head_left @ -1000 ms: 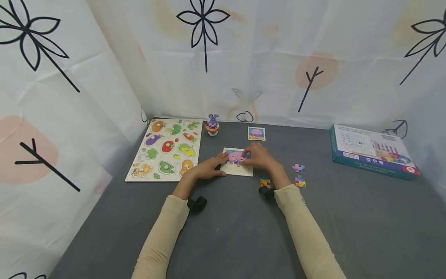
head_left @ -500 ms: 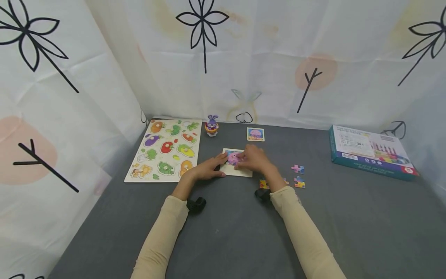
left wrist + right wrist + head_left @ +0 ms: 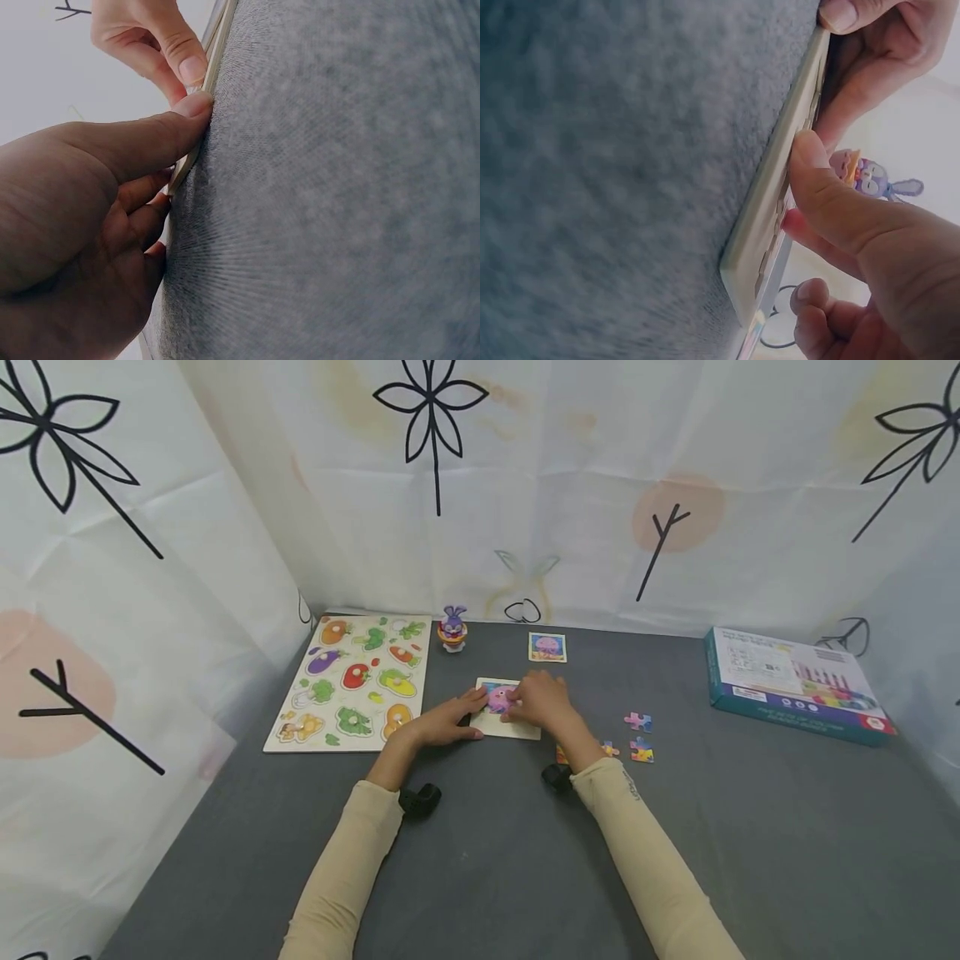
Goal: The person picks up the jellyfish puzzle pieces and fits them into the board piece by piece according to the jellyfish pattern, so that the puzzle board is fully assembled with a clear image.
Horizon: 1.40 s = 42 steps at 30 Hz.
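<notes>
A small cream puzzle tray [image 3: 497,725] lies on the grey table, with a pink-and-blue picture [image 3: 498,697] showing in its recess. My left hand [image 3: 441,723] holds the tray's near left corner; in the left wrist view the thumb of that left hand [image 3: 90,195] lies along the near edge. Over the tray's right part, my right hand [image 3: 546,700] pinches a puzzle piece low against the recess, and the fingers hide most of that piece. Seen from the right wrist, the thumb of my right hand [image 3: 885,232] touches the top of the tray [image 3: 769,195].
Loose puzzle pieces [image 3: 638,722] lie right of my right wrist, some partly behind the forearm. A small picture card [image 3: 547,647] and a rabbit figurine [image 3: 452,628] stand behind the tray. A vegetable board [image 3: 345,685] is at left, a teal box [image 3: 798,685] at right.
My right hand has shifted slightly left over the tray and covers more of the pink picture. Another loose piece has come into view beside the right forearm. The left hand stays on the tray.
</notes>
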Motion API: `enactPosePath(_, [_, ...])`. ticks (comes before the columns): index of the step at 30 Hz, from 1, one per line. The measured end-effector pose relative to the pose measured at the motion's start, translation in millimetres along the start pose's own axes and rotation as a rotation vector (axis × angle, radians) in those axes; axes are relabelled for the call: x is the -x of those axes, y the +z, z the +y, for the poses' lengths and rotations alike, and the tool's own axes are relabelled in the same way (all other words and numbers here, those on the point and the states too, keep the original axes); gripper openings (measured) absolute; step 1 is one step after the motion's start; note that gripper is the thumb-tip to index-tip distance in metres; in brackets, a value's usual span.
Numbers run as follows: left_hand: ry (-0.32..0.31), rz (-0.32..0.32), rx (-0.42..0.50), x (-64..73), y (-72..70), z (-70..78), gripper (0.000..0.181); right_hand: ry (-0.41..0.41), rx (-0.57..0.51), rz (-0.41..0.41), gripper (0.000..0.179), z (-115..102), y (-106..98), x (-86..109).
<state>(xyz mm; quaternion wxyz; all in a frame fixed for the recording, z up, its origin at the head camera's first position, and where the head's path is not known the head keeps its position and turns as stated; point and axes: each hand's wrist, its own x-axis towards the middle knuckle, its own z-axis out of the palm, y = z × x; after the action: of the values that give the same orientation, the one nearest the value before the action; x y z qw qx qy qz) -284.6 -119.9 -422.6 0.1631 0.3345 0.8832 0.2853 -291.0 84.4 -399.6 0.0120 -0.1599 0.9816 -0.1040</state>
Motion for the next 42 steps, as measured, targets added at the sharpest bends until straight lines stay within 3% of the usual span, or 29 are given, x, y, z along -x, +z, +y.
enactPosePath(9, [0.0,-0.006,-0.021,-1.6,0.2,-0.6,0.068,-0.011,-0.116,-0.014,0.05,8,2,-0.5])
enactPosePath(17, [-0.01,-0.007,-0.016,1.6,1.9,-1.0,0.069,-0.206,-0.285,0.031,0.05,44,-5,8.4])
enactPosePath(22, [0.005,0.007,-0.023,4.0,2.4,-1.3,0.068,-0.125,-0.309,0.048,0.045,83,-19,32.1])
enactPosePath(27, [0.024,0.012,-0.023,2.7,1.9,-1.3,0.068,-0.013,-0.329,0.003,0.045,125,-28,56.2])
enactPosePath(30, [0.022,0.009,-0.027,2.6,0.9,-1.3,0.068,0.015,-0.355,-0.026,0.045,145,-32,66.6])
enactPosePath(42, [0.022,0.003,-0.029,2.7,1.2,0.8,0.068,0.086,-0.41,-0.113,0.043,181,-39,93.9])
